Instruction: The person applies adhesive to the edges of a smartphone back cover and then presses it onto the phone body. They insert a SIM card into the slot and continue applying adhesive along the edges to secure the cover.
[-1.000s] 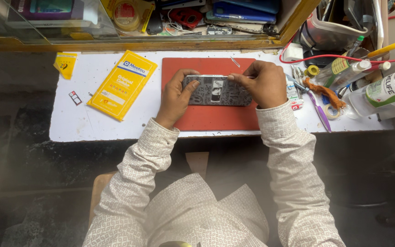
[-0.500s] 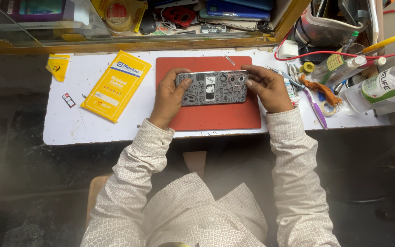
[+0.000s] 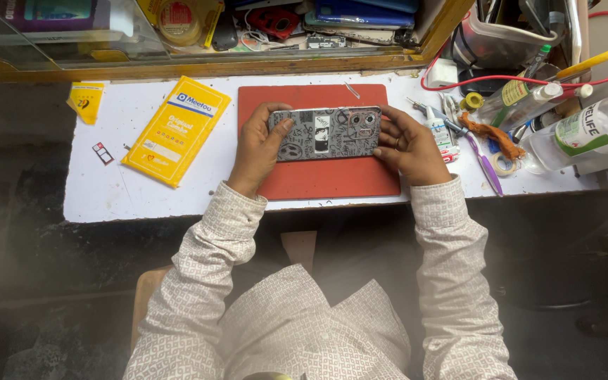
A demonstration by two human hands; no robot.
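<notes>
Phone lying back-up and intact over red mat, being clamped at its ends by left hand and right hand, nothing yet opened, tools lying untouched nearby.

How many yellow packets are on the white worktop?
2: a large yellow packet lies left of the red mat; a small yellow packet sits at the far left edge. Others may be hidden in the clutter.
</notes>
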